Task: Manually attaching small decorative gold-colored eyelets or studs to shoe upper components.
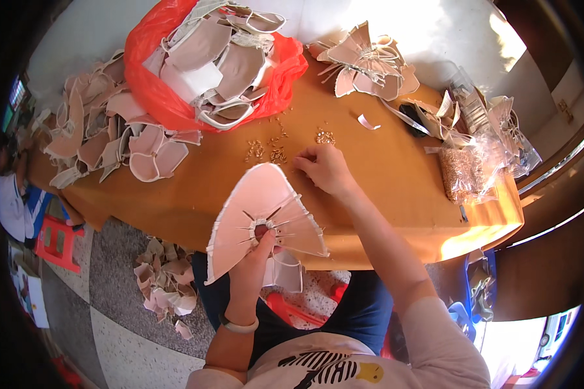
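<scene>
My left hand [249, 264] is wrapped round a bundle of pale pink-beige padded fabric pieces [258, 194], which look like bra cups. The bundle fans out above my lap at the table's near edge, its narrow parts gathered in the middle by my thumb. Over the table, my right hand [324, 168] has its fingers bent together in a pinch. What they hold, if anything, is too small to make out. Just beyond those fingertips lies a small heap of gold metal bits [324, 136]. Further loose gold bits [255, 151] are scattered to its left.
A red plastic bag [285, 71] full of cups stands at the back, beside a spread pile [97, 136]. Another bundle [370, 65] lies far right. A clear bag of gold bits [461, 174] sits at the right edge. More pieces [165, 279] lie on the floor near a red stool [57, 241].
</scene>
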A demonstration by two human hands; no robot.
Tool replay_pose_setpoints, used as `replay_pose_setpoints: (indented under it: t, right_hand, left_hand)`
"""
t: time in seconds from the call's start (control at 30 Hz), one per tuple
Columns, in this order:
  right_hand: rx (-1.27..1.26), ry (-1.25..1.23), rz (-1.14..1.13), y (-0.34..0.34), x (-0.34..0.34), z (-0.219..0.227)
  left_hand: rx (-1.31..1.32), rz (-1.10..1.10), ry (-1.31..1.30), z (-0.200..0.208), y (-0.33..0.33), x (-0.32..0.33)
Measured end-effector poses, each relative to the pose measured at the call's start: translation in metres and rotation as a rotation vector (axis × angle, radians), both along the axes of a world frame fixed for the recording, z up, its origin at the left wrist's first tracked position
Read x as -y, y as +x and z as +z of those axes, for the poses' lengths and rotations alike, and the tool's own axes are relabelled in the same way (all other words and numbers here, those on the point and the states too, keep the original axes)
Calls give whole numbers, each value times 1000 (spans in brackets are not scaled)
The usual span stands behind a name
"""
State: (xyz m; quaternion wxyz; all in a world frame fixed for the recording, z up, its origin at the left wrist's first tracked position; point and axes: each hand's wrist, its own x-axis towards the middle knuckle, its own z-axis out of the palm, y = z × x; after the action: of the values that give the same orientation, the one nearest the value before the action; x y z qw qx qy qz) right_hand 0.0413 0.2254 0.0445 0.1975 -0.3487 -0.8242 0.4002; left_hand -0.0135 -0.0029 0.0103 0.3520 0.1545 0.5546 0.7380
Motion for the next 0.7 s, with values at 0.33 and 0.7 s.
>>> replay_pose_setpoints:
  t: [0.33,0.7]
  right_hand:
    - [77,264,23,-13,0,-2]
    - [-207,443,434,49,78,16]
  left_hand:
    - [-5,9,-21,-3,-9,-2]
    - [-192,-7,-92,21,-3,-8]
